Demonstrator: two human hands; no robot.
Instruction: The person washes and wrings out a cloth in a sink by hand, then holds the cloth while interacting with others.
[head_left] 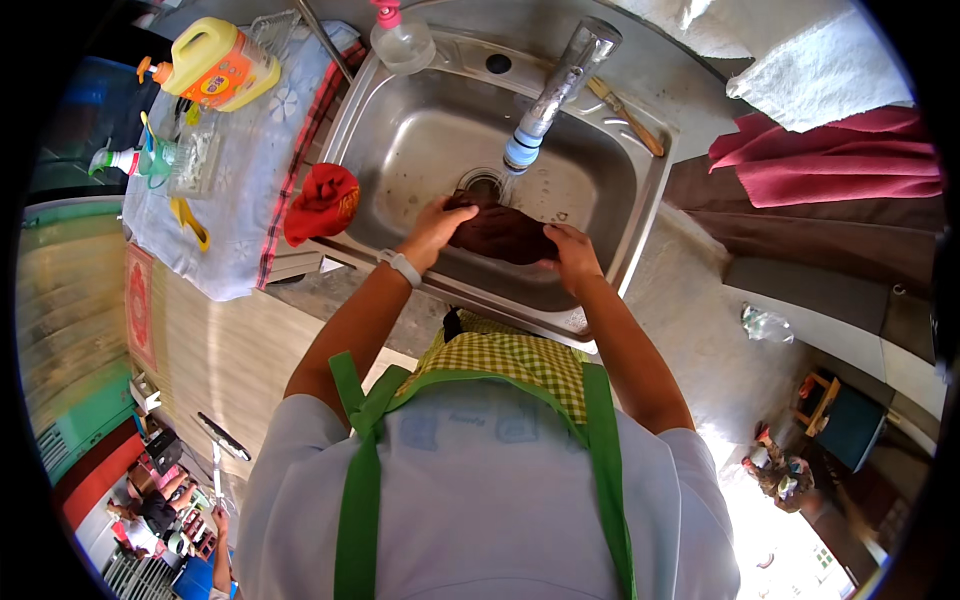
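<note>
A dark brown cloth (500,234), wet-looking, stretches between both my hands over a stainless steel sink (400,160). My left hand (437,230) is closed on its left end, thumb on top. At the other end my right hand (573,254) grips it, fingers partly hidden beneath. Water seems to run from the chrome faucet (550,100), whose light blue tip points down just above the cloth. The drain (482,184) shows behind the cloth's upper left edge. Beside the sink's left rim lies a red cap or bunched red cloth (322,203).
Left of the sink, a covered table holds a yellow jug with an orange pump (222,65) and a spray bottle (150,160). A clear pump bottle (402,45) and a wooden-handled brush (625,115) stand by the far rim. Maroon towel (835,155) hangs right; people appear lower left.
</note>
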